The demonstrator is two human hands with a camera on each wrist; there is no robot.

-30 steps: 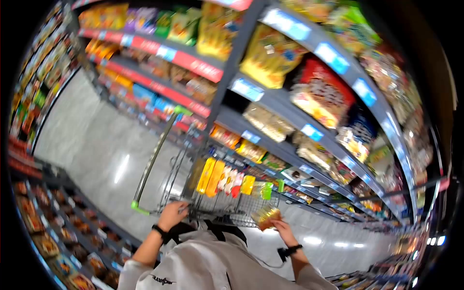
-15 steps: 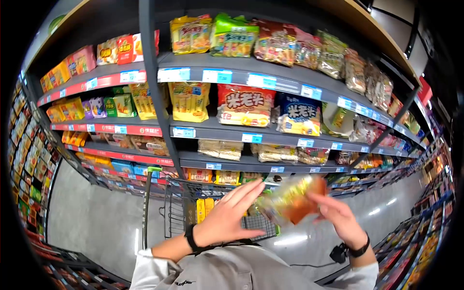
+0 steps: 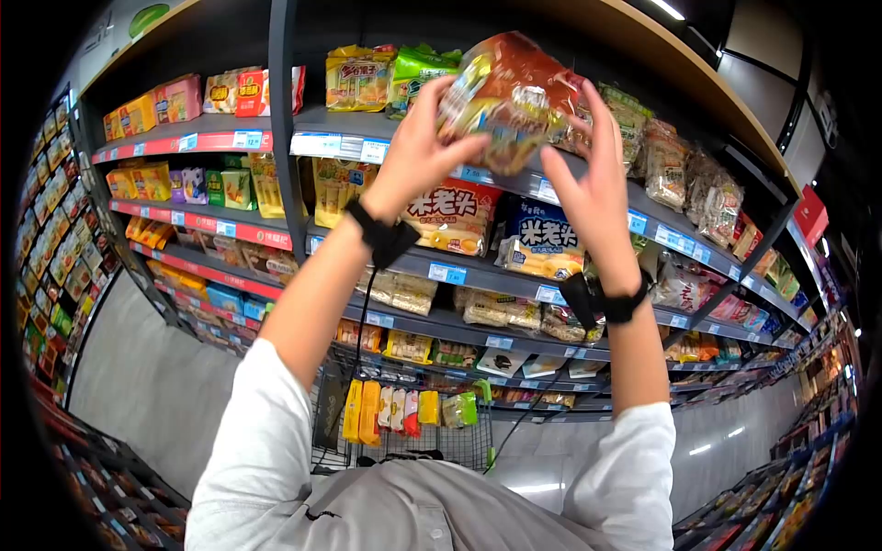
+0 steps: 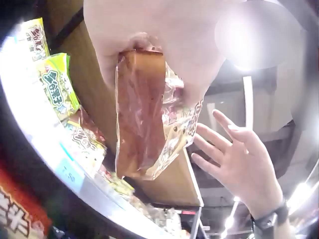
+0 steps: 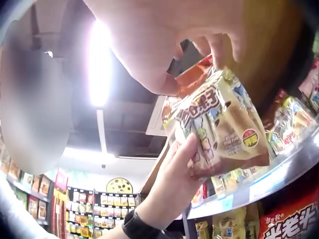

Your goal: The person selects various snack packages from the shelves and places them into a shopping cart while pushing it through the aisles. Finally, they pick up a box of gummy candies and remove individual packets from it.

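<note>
A brown-and-cream snack bag (image 3: pixel 519 92) is held up in front of the top shelf, tilted. My left hand (image 3: pixel 413 156) grips it by its left side, thumb on the near face. In the right wrist view the bag (image 5: pixel 227 124) shows its printed front, and the left thumb (image 5: pixel 188 148) presses on it. Beside the bag's right edge is my right hand (image 3: pixel 593 188), its fingers extended. The left wrist view shows that right hand (image 4: pixel 244 159) with spread fingers, and the bag's smooth brown side (image 4: pixel 142 114).
Yellow (image 3: pixel 360 78) and green (image 3: pixel 423 73) snack bags stand on the top shelf, clear-wrapped packs (image 3: pixel 666 165) farther right. Red (image 3: pixel 450 216) and blue (image 3: pixel 542 239) bags fill the shelf below. A wire cart (image 3: pixel 459 445) with several packs stands below my arms.
The snack bag has risen from above the cart to the top shelf. My left hand has taken hold of it; the right hand, which held it earlier, has its fingers extended beside it.
</note>
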